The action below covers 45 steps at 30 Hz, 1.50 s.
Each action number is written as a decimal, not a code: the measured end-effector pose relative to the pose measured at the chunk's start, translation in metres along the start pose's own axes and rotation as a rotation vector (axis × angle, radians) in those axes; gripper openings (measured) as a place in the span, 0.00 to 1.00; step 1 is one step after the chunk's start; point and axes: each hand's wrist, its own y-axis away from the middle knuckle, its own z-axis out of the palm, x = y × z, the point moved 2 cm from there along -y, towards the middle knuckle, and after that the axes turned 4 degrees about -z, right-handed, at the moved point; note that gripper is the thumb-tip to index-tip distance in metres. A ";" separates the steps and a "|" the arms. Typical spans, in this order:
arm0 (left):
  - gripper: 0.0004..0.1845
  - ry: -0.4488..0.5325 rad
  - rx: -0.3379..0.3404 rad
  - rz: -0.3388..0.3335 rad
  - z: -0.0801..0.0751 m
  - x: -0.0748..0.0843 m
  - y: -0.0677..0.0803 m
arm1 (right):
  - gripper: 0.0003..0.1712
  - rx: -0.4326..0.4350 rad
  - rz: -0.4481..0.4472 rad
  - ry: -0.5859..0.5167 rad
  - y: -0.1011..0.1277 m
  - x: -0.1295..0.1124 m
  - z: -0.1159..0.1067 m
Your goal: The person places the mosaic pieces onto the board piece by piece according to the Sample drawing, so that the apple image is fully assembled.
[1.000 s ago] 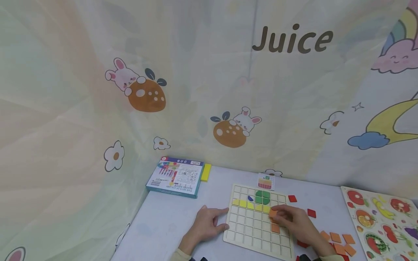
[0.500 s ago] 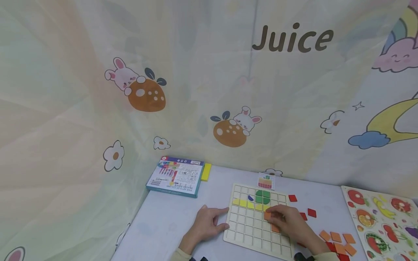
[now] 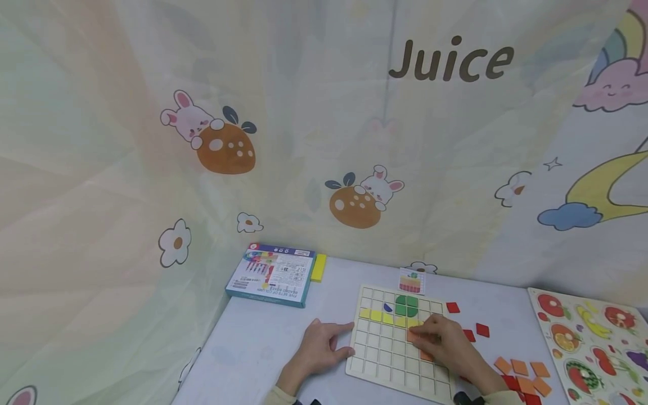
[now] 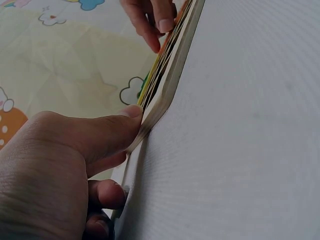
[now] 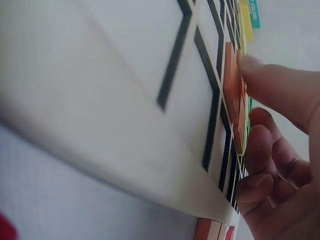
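Observation:
A pale grid board (image 3: 372,354) lies on the white table. My left hand (image 3: 319,346) is at its left edge, with index finger and thumb spread apart and their tips touching the rim. My right hand (image 3: 448,343) pinches an orange square tile (image 3: 410,336) at the grid, just below a row of yellow pieces (image 3: 376,316). Partly covered by that hand, another orange tile (image 3: 426,356) sits one row lower. Green quarter-round pieces (image 3: 406,306) and a small blue half-round piece (image 3: 387,307) are above the yellow row. In the right wrist view, the thumb (image 5: 280,87) touches the orange tiles' side.
A small picture card (image 3: 412,280) stands behind the board. Red tiles (image 3: 482,330) and loose orange tiles (image 3: 519,367) lie to its right. Further right is a fruit puzzle board (image 3: 582,337). At the back left are a flat box (image 3: 273,275) and a yellow piece (image 3: 318,268).
My right hand has moved a little left with the orange tile, from the column above the lower orange tile to the neighbouring one, and lowered it. The left hand has stayed put.

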 end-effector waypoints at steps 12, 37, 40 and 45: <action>0.29 0.013 -0.036 -0.047 0.000 -0.002 0.002 | 0.18 0.062 0.024 0.017 0.022 0.047 -0.054; 0.29 0.001 -0.029 -0.028 0.002 -0.004 0.000 | 0.17 -0.047 0.113 0.079 0.020 0.063 -0.051; 0.29 -0.006 -0.029 -0.027 0.003 -0.004 -0.001 | 0.13 -0.049 0.133 0.035 0.022 0.061 -0.049; 0.28 -0.005 -0.020 -0.020 0.002 -0.002 -0.001 | 0.10 -0.049 0.105 0.001 0.026 0.060 -0.048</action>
